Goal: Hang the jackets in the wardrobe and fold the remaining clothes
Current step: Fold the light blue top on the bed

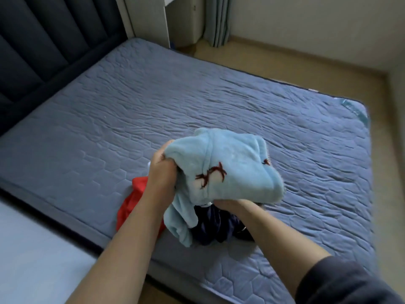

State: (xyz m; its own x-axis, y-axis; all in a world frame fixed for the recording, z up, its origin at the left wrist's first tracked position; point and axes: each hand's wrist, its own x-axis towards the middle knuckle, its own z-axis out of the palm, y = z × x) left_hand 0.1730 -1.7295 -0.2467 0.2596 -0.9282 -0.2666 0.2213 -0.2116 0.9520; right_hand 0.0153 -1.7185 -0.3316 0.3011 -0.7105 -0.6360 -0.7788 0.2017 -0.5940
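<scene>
Because the red garment [131, 200] lies crumpled at the left of the pile, close to the near edge of the mattress [98, 128], it is best left alone until the piece in hand is dealt with. Beside it the left hand [161, 172] is closed on a bunched upper edge of the light blue fleece garment [230, 167], which hangs above the pile with one limp part trailing down onto it. To do this step well, I judge the person should find the collar or shoulders, shake the fleece out flat, and decide whether it is a jacket to hang or a piece to fold. The bunching hides any zip or front opening. Under it a dark navy garment [210, 229] lies in a heap, its kind unreadable. Further right, the right hand [232, 204] sits under the lower edge of the fleece, fingers buried in the cloth, so I cannot tell whether it grips or merely props. No wardrobe is clearly in view.
</scene>
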